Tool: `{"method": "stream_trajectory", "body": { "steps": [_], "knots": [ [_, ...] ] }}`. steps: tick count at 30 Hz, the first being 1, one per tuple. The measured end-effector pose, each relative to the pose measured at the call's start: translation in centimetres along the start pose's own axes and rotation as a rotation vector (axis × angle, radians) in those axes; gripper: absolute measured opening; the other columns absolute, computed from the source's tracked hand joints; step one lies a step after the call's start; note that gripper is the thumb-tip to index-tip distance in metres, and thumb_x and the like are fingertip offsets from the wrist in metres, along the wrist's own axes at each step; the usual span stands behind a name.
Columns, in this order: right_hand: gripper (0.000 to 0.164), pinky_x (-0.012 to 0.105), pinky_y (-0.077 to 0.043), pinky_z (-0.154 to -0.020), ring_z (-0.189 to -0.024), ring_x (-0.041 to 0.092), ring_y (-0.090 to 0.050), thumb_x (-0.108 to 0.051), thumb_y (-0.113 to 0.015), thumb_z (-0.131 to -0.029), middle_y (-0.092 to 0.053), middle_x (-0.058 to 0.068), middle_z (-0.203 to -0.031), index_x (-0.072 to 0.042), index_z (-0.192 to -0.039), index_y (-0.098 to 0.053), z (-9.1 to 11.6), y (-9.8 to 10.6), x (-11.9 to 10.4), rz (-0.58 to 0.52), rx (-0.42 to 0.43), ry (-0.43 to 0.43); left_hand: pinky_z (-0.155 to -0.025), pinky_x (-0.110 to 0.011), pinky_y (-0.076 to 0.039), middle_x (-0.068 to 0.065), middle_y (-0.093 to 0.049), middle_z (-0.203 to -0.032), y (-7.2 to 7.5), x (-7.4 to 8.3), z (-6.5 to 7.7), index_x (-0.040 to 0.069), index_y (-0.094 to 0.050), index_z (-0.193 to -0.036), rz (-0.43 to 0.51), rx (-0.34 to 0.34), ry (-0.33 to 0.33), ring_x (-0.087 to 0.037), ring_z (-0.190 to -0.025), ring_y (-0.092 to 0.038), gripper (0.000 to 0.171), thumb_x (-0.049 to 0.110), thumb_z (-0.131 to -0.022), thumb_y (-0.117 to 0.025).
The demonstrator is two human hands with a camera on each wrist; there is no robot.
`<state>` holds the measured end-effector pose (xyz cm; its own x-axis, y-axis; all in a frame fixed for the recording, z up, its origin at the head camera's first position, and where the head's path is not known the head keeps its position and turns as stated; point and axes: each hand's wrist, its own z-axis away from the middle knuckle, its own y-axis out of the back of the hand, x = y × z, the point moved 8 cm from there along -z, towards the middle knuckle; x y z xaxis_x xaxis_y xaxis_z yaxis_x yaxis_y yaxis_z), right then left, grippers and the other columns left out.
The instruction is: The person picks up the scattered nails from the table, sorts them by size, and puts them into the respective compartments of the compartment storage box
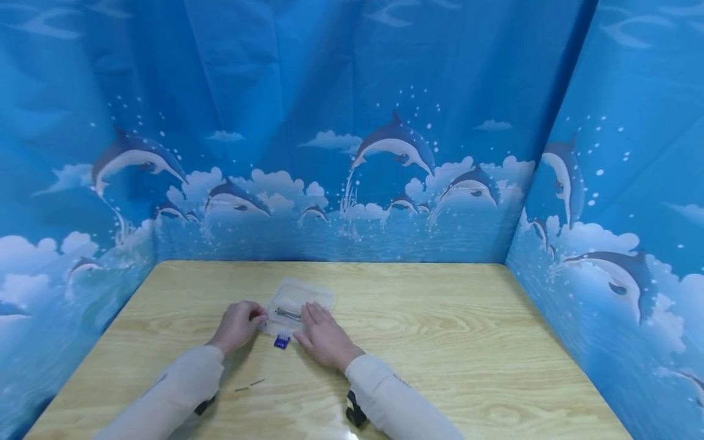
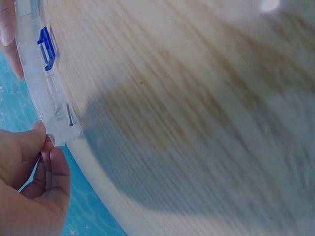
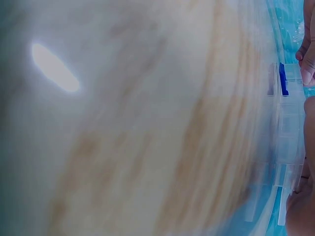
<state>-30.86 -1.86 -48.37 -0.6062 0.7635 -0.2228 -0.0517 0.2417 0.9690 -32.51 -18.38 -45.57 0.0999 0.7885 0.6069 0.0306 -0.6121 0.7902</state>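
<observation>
A clear plastic box with a blue latch at its front lies on the table, its see-through lid folded back behind it. Inside sits a slim metal piece. A thin dark pin shows in the end compartment in the left wrist view. My left hand pinches the box's left end between thumb and fingertips. Across the right part of the box rests my right hand, its fingers extended and covering that side.
Two thin metal pins lie in front of the box, nearer the table's front edge. The wood-grain table is bordered by a blue dolphin-print curtain at the back and sides.
</observation>
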Motion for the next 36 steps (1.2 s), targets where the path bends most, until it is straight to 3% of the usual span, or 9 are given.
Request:
{"method": "stream_trajectory", "body": {
  "steps": [21, 32, 36],
  "knots": [
    [0.062, 0.036, -0.017, -0.118, -0.144, 0.026, -0.022, -0.044, -0.031, -0.104, -0.028, 0.015, -0.155, -0.001, -0.148, -0.029, 0.0, -0.2, 0.2, -0.008, 0.004, -0.011, -0.071, -0.035, -0.054, -0.004, -0.068, -0.083, 0.4, -0.2, 0.5, 0.003, -0.070, -0.091, 0.036, 0.034, -0.041, -0.014, -0.075, -0.061, 0.005, 0.005, -0.086, -0.068],
    [0.063, 0.036, -0.017, -0.118, -0.144, 0.027, -0.022, -0.045, -0.030, -0.104, -0.027, 0.014, -0.155, -0.002, -0.148, -0.028, 0.1, -0.3, 0.2, 0.005, -0.003, -0.009, -0.072, -0.032, -0.054, -0.001, -0.068, -0.085, 1.4, -0.9, 3.0, 0.005, -0.070, -0.092, 0.059, -0.027, -0.018, -0.013, -0.077, -0.061, 0.008, 0.007, -0.084, -0.070],
    [0.062, 0.036, -0.017, -0.118, -0.144, 0.026, -0.022, -0.044, -0.030, -0.104, -0.027, 0.015, -0.155, -0.001, -0.148, -0.028, 0.1, -0.2, 0.2, 0.011, -0.002, -0.008, -0.068, -0.028, -0.054, -0.002, -0.069, -0.083, 1.6, -1.3, 4.4, 0.003, -0.070, -0.091, 0.068, -0.049, -0.040, -0.013, -0.074, -0.062, 0.012, 0.009, -0.081, -0.073]
  ]
}}
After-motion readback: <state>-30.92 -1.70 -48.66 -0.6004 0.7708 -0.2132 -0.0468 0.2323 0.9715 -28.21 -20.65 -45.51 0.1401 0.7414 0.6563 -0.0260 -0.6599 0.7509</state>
